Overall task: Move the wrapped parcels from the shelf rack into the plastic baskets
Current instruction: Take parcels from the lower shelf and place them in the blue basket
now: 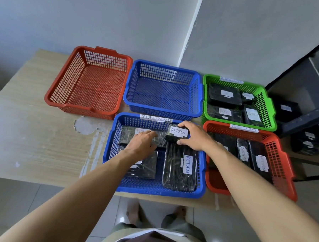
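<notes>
Both forearms extend forward from the lower edge of the view and converge over the near blue basket (152, 192), which stands at the front edge of the wooden surface (34, 132). A strip reading "RETURN OVERDUE" (156, 118) is fixed to its far rim.

The right hand (194, 136) is palm-down at the far right corner of this basket. Its fingers (184, 124) curl over the far edge of a small black wrapped parcel (173, 138), and the thumb presses the near edge, so the parcel is gripped between them. The white "RETURN" label on the parcel faces up. The parcel sits on the far end of a long wrapped parcel (176, 173) that lies along the right side of the basket.

The left hand (141, 141) is palm-down with its fingers extended and close together. They rest flat on a wrapped parcel (127, 135) at the far left of the basket and grip nothing. A fourth parcel (147, 166) lies at the near left, partly under the left wrist.

The green basket (267, 108) and the near red basket (284, 164), both to the right, hold more labelled parcels. The far red basket (81, 108) and the far blue basket (163, 111) stand behind. The shelf rack (303, 117) at the right edge carries further dark parcels (286, 109).
</notes>
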Motion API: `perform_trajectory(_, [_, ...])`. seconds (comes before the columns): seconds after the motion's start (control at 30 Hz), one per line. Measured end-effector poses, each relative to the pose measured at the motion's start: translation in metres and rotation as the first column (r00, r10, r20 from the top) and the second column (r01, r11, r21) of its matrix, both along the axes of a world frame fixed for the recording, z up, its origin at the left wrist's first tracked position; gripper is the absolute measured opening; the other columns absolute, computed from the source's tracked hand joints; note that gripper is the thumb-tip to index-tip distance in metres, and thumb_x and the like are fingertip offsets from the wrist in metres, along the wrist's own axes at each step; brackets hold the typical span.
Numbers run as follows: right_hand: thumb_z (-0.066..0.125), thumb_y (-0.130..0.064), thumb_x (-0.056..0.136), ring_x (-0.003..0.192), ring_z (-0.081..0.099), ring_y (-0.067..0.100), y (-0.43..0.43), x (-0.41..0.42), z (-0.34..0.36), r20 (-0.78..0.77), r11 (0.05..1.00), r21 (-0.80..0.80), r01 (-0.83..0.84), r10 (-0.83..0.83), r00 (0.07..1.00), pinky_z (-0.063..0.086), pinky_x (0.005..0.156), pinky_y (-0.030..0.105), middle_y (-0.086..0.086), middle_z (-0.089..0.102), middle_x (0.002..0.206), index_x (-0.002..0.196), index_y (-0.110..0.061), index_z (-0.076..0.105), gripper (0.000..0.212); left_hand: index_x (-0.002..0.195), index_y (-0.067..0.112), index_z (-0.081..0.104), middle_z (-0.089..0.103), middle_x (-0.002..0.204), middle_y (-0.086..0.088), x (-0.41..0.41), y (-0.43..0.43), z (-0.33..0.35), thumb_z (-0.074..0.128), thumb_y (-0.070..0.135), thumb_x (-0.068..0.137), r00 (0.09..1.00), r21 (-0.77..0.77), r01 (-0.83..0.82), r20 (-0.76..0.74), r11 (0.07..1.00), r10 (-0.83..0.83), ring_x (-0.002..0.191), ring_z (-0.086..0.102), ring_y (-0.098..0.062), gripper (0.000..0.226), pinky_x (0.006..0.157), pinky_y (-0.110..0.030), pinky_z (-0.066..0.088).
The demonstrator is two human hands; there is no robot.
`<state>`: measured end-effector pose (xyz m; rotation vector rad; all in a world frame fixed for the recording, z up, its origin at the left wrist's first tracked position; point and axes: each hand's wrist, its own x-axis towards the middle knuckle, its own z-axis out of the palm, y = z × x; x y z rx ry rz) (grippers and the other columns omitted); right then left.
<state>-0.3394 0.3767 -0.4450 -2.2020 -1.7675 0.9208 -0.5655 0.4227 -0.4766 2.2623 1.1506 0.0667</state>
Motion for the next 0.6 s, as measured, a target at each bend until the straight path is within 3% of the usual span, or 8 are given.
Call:
perform_trajectory(0.13, [0.08,-0.033,0.077,0.108,0.054,0.014,-0.001,0.005,0.001,-0.037,0.999,-0.032,0.011,-0.012,0.999,0.039,0.086,0.028,-0.007,0.055,0.126,0.131,-0.03,0.049,0.062,0.13,0.013,0.05,0.06,0.123,-0.006,0.007,-0.008,-0.007,0.061,0.024,0.09,1.0,-0.042,0.007,-0.022,0.999,-0.008,0.109,0.058,-0.024,0.042,0.097,-0.042,0.047])
perform_trajectory(0.4, [0.081,-0.026,0.071,0.113,0.046,0.022,-0.02,-0.017,-0.022,-0.02,0.953,0.292,0.082,-0.079,0.997,0.036,0.09,0.028,0.0,0.052,0.121,0.121,-0.014,0.054,0.059,0.137,0.015,0.04,0.06,0.128,-0.008,0.01,-0.013,-0.007,0.059,0.02,0.092,0.994,-0.085,-0.06,0.086,0.995,0.068,0.112,0.06,-0.022,0.049,0.095,-0.043,0.05])
perform_trajectory(0.53, [0.079,-0.026,0.073,0.121,0.043,0.025,-0.024,-0.025,-0.03,-0.041,0.925,0.357,0.127,-0.12,0.992,0.034,0.096,0.031,0.003,0.05,0.137,0.126,-0.013,0.052,0.061,0.139,0.015,0.04,0.06,0.129,-0.008,0.011,-0.016,-0.002,0.057,0.019,0.093,0.989,-0.084,-0.087,0.11,0.993,0.096,0.113,0.06,-0.021,0.049,0.096,-0.041,0.05])
perform_trajectory(0.6, [0.078,-0.027,0.074,0.118,0.045,0.023,-0.025,-0.02,-0.023,-0.045,0.916,0.377,0.137,-0.13,0.99,0.038,0.094,0.033,0.0,0.053,0.134,0.126,-0.015,0.051,0.06,0.137,0.013,0.042,0.06,0.127,-0.008,0.011,-0.016,-0.001,0.056,0.019,0.094,0.987,-0.073,-0.087,0.125,0.994,0.096,0.113,0.06,-0.02,0.046,0.096,-0.039,0.05])
